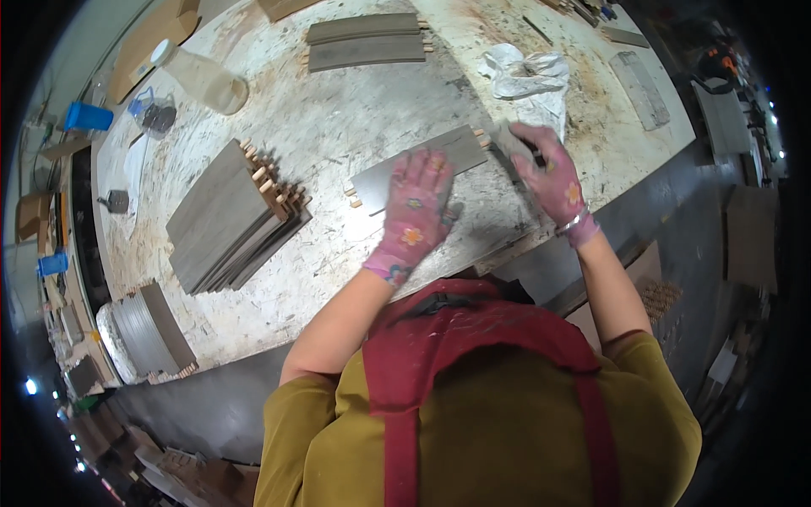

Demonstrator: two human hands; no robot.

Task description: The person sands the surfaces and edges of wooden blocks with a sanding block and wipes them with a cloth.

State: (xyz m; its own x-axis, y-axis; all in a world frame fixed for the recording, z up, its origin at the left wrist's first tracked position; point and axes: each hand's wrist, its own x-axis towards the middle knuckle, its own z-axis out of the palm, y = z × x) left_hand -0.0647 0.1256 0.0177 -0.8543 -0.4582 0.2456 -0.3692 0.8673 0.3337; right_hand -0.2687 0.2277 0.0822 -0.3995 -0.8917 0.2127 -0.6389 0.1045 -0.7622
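My left hand (414, 207), in a pink flowered glove, lies flat with fingers stretched out on a grey wooden board (465, 154). Pale dowels (352, 194) stick out of both ends of this board. Just past its right end, my right hand (551, 177), gloved the same way, curls its fingers round a small grey block (510, 144), partly covered by the hand. The block's exact kind cannot be made out. Behind the right hand a crumpled white cloth (528, 74) lies on the worktable (279, 110).
To the left stands a stack of doweled boards (221, 215), with another bundle (152, 329) at the front left edge. Two boards (366, 42) lie at the back. A cloudy plastic bottle (198, 78), a clear jug (154, 114) and a blue container (89, 117) occupy the far left.
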